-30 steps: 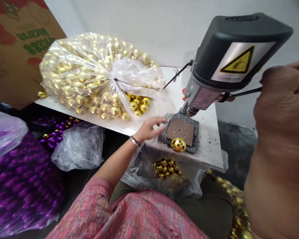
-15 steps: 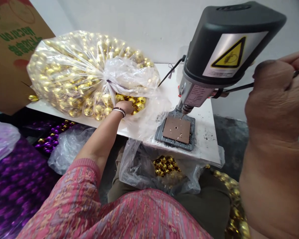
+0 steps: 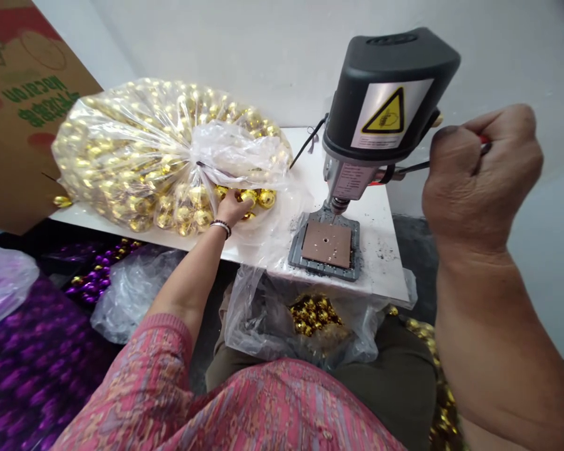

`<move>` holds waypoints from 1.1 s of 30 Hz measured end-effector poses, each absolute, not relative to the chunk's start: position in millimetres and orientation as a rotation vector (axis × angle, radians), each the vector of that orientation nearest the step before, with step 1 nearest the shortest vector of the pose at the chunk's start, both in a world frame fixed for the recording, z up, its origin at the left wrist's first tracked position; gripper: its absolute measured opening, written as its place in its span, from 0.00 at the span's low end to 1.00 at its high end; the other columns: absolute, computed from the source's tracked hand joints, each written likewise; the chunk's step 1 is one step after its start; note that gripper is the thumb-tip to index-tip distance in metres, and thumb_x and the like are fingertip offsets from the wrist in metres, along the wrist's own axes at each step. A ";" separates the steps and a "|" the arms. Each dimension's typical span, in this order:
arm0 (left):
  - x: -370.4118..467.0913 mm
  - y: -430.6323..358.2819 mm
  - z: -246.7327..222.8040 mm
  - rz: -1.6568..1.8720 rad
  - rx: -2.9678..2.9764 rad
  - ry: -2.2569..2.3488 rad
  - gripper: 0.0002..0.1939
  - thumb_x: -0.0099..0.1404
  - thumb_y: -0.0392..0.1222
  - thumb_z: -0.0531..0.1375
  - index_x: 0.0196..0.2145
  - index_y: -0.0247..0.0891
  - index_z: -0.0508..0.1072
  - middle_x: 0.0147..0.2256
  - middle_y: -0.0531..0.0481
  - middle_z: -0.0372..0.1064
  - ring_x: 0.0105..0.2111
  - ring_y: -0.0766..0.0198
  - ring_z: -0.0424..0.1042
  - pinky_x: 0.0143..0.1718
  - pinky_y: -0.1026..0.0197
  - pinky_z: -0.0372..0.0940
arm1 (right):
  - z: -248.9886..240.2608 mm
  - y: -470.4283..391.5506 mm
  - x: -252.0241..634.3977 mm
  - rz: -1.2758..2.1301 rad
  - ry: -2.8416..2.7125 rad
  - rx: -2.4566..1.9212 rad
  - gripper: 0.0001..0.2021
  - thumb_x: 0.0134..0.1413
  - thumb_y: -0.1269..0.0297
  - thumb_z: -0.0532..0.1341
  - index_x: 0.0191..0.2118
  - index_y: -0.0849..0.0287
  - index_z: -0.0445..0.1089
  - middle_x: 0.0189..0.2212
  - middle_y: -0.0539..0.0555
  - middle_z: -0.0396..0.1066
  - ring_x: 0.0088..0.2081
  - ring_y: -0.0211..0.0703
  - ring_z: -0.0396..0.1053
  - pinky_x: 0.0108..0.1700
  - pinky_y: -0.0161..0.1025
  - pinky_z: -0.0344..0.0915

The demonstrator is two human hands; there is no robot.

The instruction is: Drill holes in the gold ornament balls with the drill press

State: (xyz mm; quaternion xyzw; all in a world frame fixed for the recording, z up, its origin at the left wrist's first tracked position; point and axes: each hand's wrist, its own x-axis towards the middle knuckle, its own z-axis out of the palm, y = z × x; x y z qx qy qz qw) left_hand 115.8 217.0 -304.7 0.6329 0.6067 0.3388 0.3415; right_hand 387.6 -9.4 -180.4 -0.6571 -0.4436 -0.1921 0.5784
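At the mouth of a clear plastic bag (image 3: pixel 122 144) full of shiny gold balls, my left hand (image 3: pixel 232 208) is closed, thumb and fingers on a gold ball (image 3: pixel 249 198). Another gold ball (image 3: pixel 266 198) lies just to the right of it. My right hand (image 3: pixel 484 178) is wrapped round the lever handle (image 3: pixel 485 145) of a small bench drill press (image 3: pixel 380 106). Below the chuck, the drill bit (image 3: pixel 333 219) hangs over a brown square board (image 3: pixel 326 243) with a hole in it. That board rests on the grey base (image 3: pixel 324 269).
Dark shavings (image 3: pixel 381 250) are scattered on the white table (image 3: pixel 390 279). Across my lap, an open plastic bag (image 3: pixel 254 319) holds gold balls (image 3: pixel 317 313). Purple balls (image 3: pixel 32 369) fill a bag at left, below a cardboard box (image 3: pixel 23 156). A power cord (image 3: pixel 309 141) runs behind the drill.
My left hand has come up a little from among the balls, its fingers now visible on one. My right hand still grips the lever. The view has shifted, moving the drill leftward in frame.
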 end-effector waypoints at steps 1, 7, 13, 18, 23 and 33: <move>114.2 210.7 -302.2 0.947 1.552 1.464 0.22 0.55 0.41 0.67 0.48 0.38 0.70 0.41 0.45 0.77 0.46 0.52 0.78 0.42 0.58 0.71 | -179.9 -9.3 386.7 -0.448 -1.028 -1.543 0.07 0.63 0.69 0.55 0.32 0.63 0.63 0.32 0.46 0.71 0.32 0.25 0.61 0.40 0.34 0.54; 114.5 162.9 -293.8 0.857 0.977 0.798 0.17 0.59 0.44 0.60 0.47 0.38 0.70 0.36 0.50 0.76 0.33 0.63 0.79 0.29 0.66 0.68 | -174.4 -9.8 383.0 -0.399 -0.960 -1.593 0.07 0.60 0.73 0.57 0.30 0.63 0.60 0.29 0.45 0.64 0.31 0.25 0.57 0.40 0.33 0.54; 142.2 130.8 -316.6 0.630 0.935 0.616 0.25 0.56 0.44 0.69 0.50 0.40 0.70 0.38 0.48 0.78 0.33 0.63 0.79 0.30 0.66 0.68 | -169.1 -11.0 376.6 -0.388 -0.976 -1.619 0.14 0.61 0.73 0.58 0.28 0.59 0.51 0.25 0.43 0.54 0.28 0.24 0.50 0.38 0.32 0.50; 175.8 117.7 -326.1 0.548 1.261 0.679 0.32 0.52 0.43 0.74 0.53 0.41 0.68 0.40 0.51 0.78 0.33 0.68 0.75 0.34 0.66 0.66 | -170.1 -10.0 376.8 -0.381 -0.992 -1.548 0.14 0.60 0.72 0.58 0.28 0.58 0.50 0.23 0.43 0.48 0.27 0.26 0.46 0.35 0.32 0.47; 204.1 114.8 -333.9 0.525 1.499 0.736 0.32 0.51 0.39 0.74 0.53 0.37 0.70 0.40 0.49 0.78 0.39 0.63 0.76 0.43 0.61 0.69 | -170.7 -11.3 378.0 -0.388 -1.059 -1.489 0.13 0.60 0.70 0.57 0.29 0.57 0.50 0.23 0.43 0.46 0.26 0.27 0.44 0.34 0.31 0.46; 220.2 117.8 -338.1 0.484 1.857 0.865 0.36 0.50 0.42 0.75 0.56 0.37 0.74 0.45 0.48 0.78 0.41 0.61 0.75 0.48 0.58 0.70 | -173.9 -15.5 375.6 -0.316 -1.079 -1.498 0.14 0.62 0.67 0.57 0.30 0.55 0.49 0.25 0.46 0.47 0.28 0.31 0.46 0.38 0.33 0.53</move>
